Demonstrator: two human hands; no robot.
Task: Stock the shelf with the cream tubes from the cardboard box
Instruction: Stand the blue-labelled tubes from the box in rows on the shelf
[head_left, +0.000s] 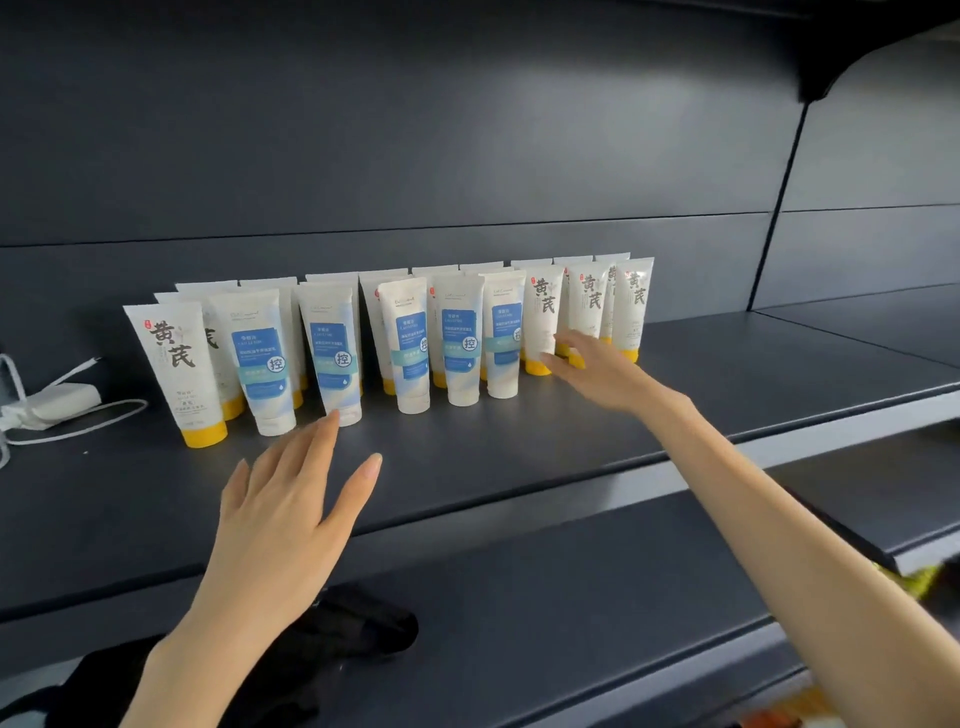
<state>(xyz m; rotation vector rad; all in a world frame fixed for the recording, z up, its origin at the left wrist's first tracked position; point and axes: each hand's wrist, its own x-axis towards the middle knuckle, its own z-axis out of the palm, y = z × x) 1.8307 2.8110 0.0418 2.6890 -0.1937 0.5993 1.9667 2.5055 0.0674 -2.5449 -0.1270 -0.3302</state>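
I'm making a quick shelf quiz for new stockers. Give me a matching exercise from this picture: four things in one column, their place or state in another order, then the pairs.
1. left hand
2. right hand
3. white charger
4. black cloth

A. on the lower shelf
B. fingers at a yellow-capped tube
C. far left of the shelf, cable attached
D. open, fingers spread, before the blue-label tubes

Pairs: 1-D, 2-B, 3-C, 4-A

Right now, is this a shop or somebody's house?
Most likely a shop. Long dark metal shelves run in tiers, and many matching cream tubes stand in neat rows facing out, with the hands tidying them.
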